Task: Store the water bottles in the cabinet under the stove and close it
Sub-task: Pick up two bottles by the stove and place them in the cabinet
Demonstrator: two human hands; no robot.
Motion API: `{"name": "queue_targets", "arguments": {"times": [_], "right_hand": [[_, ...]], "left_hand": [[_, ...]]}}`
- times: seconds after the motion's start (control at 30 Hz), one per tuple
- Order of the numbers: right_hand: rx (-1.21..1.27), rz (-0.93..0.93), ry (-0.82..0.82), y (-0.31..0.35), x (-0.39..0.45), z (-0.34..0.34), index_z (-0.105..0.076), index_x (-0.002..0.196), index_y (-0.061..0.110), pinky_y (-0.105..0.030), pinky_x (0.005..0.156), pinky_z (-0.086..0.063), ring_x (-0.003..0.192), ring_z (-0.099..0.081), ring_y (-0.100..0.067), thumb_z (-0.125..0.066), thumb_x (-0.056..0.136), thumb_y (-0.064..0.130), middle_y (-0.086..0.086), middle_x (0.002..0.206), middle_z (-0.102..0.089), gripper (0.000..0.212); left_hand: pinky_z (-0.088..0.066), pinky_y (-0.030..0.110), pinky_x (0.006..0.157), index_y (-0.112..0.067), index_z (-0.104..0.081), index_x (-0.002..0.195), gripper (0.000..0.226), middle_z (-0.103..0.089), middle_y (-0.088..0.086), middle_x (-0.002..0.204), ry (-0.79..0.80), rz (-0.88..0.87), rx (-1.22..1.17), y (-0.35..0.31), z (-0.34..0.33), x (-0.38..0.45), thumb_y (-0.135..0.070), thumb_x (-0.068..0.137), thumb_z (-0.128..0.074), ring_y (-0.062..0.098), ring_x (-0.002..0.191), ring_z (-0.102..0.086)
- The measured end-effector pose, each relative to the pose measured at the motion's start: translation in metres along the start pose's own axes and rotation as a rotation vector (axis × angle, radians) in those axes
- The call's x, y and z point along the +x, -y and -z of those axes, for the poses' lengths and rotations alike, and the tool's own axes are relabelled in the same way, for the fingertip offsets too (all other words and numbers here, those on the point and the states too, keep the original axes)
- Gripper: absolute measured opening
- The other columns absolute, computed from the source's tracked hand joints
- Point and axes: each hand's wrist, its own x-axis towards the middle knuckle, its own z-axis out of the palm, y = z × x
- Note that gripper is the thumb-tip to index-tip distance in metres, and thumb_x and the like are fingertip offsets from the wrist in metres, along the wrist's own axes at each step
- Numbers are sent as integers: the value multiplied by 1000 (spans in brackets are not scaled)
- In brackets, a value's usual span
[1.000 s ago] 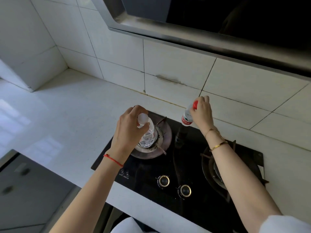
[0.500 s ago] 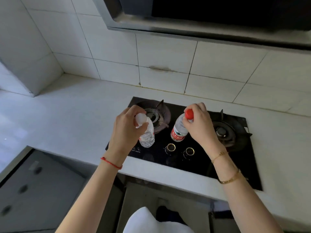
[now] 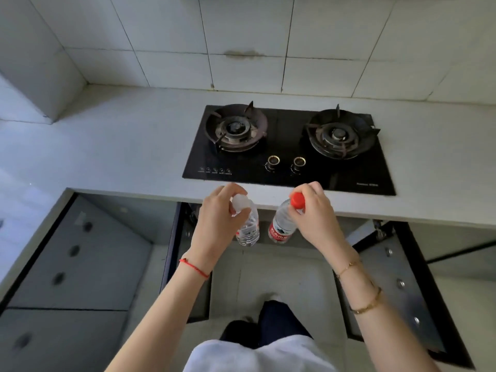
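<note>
My left hand (image 3: 216, 226) grips a clear water bottle with a white cap (image 3: 248, 229) by its neck. My right hand (image 3: 315, 218) holds a second bottle with a red cap and red label (image 3: 280, 228) the same way. Both bottles hang upright, side by side, just in front of the counter's front edge and above the open cabinet under the stove (image 3: 268, 261). The cabinet's two doors, left door (image 3: 188, 264) and right door (image 3: 397, 285), stand swung out toward me.
A black two-burner gas stove (image 3: 290, 149) sits in the white counter (image 3: 120, 146). Grey drawer fronts (image 3: 80, 253) fill the left side. My legs and foot (image 3: 268, 318) stand on the floor between the open doors.
Both hands have carried the bottles back from above the stove, over the counter's front edge, and lower. The view has tilted down, showing the open cabinet.
</note>
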Motion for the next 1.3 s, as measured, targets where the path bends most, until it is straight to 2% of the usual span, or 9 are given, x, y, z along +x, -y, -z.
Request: {"name": "queue_targets", "arguments": {"times": [0.1, 0.17, 0.27, 0.47, 0.6, 0.7, 0.93, 1.07, 1.3], "right_hand": [[17, -42, 34, -11, -26, -13, -56, 106, 6, -17, 76, -38, 89, -50, -14, -65, 88, 15, -4, 113, -47, 21], [19, -60, 53, -22, -39, -21, -57, 104, 6, -9, 69, -33, 86, -48, -12, -65, 88, 14, -4, 112, -48, 19], [-5, -95, 89, -43, -50, -34, -57, 101, 8, -9, 62, -31, 82, -47, -11, -64, 89, 15, 0, 110, -47, 16], [-18, -159, 208, -92, -53, -72, -56, 97, 8, -29, 66, -42, 81, -54, -22, -62, 88, 9, -5, 110, -48, 11], [-34, -185, 280, -130, -44, -109, -55, 98, 9, -34, 66, -49, 79, -55, -22, -61, 88, 10, -5, 112, -47, 11], [-18, -192, 292, -159, -34, -142, -55, 96, 9, -36, 67, -49, 81, -58, -26, -61, 87, 9, -5, 111, -47, 11], [-22, -191, 292, -247, 6, -260, -56, 104, 7, -30, 71, -47, 95, -58, -28, -62, 90, 12, -8, 120, -46, 16], [-93, -145, 255, -300, 22, -336, -58, 109, 6, -35, 76, -54, 96, -62, -32, -62, 89, 13, -10, 122, -49, 22], [-97, -90, 218, -370, 47, -452, -60, 110, -1, -40, 76, -56, 90, -64, -39, -61, 89, 12, -16, 117, -53, 25]], "left_hand": [[-44, 14, 64, -24, -61, 99, 26, -61, -12, 94, 56, 30, -9, 8, -18, -26, -14, 79, -73, 4, 70, -55], [-46, 14, 64, -24, -60, 100, 26, -61, -10, 97, 82, 52, -34, 15, -32, -39, -14, 80, -72, 5, 76, -56], [-50, 22, 67, -28, -57, 101, 27, -59, -8, 102, 119, 102, -35, 25, -60, -53, -14, 81, -70, 9, 80, -56], [-48, 26, 68, -25, -58, 99, 22, -58, -6, 99, 98, 234, -51, 50, -127, -60, -13, 81, -66, 13, 79, -55], [-42, 18, 66, -24, -58, 96, 21, -58, -9, 98, 121, 260, -62, 83, -176, -50, -11, 81, -66, 10, 79, -53], [-46, 23, 70, -23, -58, 95, 20, -59, -6, 99, 137, 272, -60, 112, -211, -39, -11, 81, -66, 14, 82, -55], [-50, 33, 68, -17, -58, 96, 20, -61, 3, 97, 178, 223, 7, 216, -312, 0, -5, 80, -62, 22, 81, -58], [-47, 28, 68, -16, -61, 100, 23, -63, 4, 99, 170, 187, 38, 286, -374, 22, -8, 79, -66, 21, 81, -60], [-56, 33, 73, -12, -64, 99, 24, -70, 8, 95, 153, 115, 26, 394, -467, 49, -3, 78, -72, 22, 85, -67]]}}
